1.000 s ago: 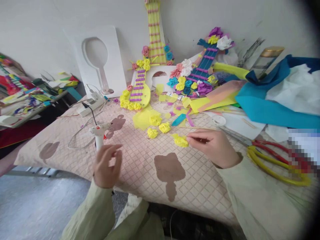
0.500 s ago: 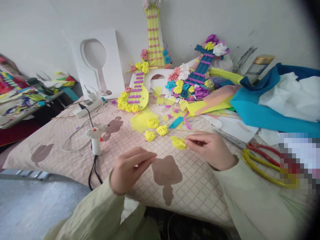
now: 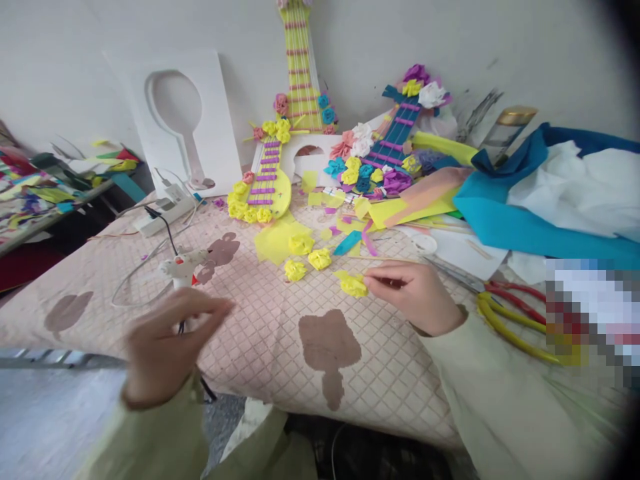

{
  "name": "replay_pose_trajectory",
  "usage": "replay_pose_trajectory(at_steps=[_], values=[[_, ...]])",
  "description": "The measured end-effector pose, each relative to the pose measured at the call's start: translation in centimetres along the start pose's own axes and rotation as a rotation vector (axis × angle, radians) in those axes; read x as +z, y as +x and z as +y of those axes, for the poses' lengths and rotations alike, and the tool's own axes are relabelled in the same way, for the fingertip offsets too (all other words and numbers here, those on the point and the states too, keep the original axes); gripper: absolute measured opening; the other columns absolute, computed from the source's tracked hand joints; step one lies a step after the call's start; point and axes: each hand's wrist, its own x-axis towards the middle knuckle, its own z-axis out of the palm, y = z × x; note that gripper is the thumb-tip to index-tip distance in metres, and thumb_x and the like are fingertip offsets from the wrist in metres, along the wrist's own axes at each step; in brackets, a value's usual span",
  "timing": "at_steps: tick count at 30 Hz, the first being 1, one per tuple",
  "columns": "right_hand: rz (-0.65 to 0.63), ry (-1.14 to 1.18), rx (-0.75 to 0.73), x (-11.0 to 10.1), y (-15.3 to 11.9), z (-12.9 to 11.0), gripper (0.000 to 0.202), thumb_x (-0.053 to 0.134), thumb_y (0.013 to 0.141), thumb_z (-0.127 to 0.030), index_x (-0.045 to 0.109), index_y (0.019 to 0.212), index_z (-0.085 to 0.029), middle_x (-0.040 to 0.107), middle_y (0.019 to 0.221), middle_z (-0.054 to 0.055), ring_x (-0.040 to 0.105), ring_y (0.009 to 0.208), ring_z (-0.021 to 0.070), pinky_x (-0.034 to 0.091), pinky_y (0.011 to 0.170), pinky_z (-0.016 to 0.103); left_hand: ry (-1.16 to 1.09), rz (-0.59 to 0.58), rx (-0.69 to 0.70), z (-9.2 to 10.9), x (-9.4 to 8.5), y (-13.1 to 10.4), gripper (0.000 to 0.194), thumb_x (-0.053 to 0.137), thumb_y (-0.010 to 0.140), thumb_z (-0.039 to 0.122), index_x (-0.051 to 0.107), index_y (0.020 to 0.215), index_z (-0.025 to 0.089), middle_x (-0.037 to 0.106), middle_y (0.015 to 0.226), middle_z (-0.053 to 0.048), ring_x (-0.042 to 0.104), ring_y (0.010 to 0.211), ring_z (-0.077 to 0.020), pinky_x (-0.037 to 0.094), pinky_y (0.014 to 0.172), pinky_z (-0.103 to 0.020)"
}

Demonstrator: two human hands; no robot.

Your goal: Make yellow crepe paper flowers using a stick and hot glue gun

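My right hand [image 3: 413, 293] pinches a yellow crepe-paper flower [image 3: 353, 285] between thumb and fingertips, just above the table. To the left, my left hand [image 3: 173, 340] is slightly blurred; its thumb and fingertips are pressed together and nothing shows between them. It is nearest to a white hot glue gun [image 3: 181, 268], whose handle it partly covers. More yellow paper flowers [image 3: 319, 259] lie in front of a yellow paper sheet [image 3: 270, 241], left of the flower in my right hand.
Flower-trimmed model guitars, one yellow [image 3: 280, 190] and one blue [image 3: 397, 143], lean at the back beside a white foam board [image 3: 220, 120]. Scissors [image 3: 520, 327] lie at the right, near blue paper [image 3: 500, 213]. A power strip [image 3: 167, 212] sits at the left.
My left hand has moved left, away from the middle of the table to the glue gun. My right hand still holds the flower in about the same place. The view has shifted slightly.
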Motion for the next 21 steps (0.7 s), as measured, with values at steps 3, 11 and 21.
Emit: replay_pose_trajectory(at_steps=[3,11,21], values=[[-0.011,0.006,0.016,-0.1,0.0,-0.2,0.016,0.056,0.074,-0.022,0.070,0.067,-0.019,0.070,0.076,0.003,0.061,0.065,0.0149,0.049,0.057,0.026,0.077,-0.353,-0.018,1.6,4.6,1.8,0.014,0.063,0.075,0.026,0.062,0.062,0.021,0.058,0.057,0.001,0.054,0.053,-0.0126,0.046,0.047,-0.027],[-0.040,0.104,0.063,-0.5,-0.1,-0.4,0.014,0.057,0.075,-0.024,0.070,0.075,-0.019,0.070,0.079,0.003,0.063,0.070,0.0156,0.050,0.060,0.026,-0.543,-0.575,-0.126,2.8,13.9,4.4,0.059,0.072,0.063,0.028,0.048,0.116,0.019,0.051,0.118,-0.011,0.052,0.105,-0.0203,0.048,0.088,-0.036],[-0.031,0.086,0.083,-0.8,-0.1,-1.1,0.012,0.057,0.074,-0.022,0.068,0.070,-0.021,0.069,0.073,0.001,0.061,0.064,0.0138,0.048,0.053,0.024,-0.664,-0.536,-0.154,3.8,15.8,4.1,0.019,0.063,0.074,0.029,0.058,0.083,0.013,0.058,0.069,-0.002,0.055,0.061,-0.0104,0.048,0.055,-0.022]])
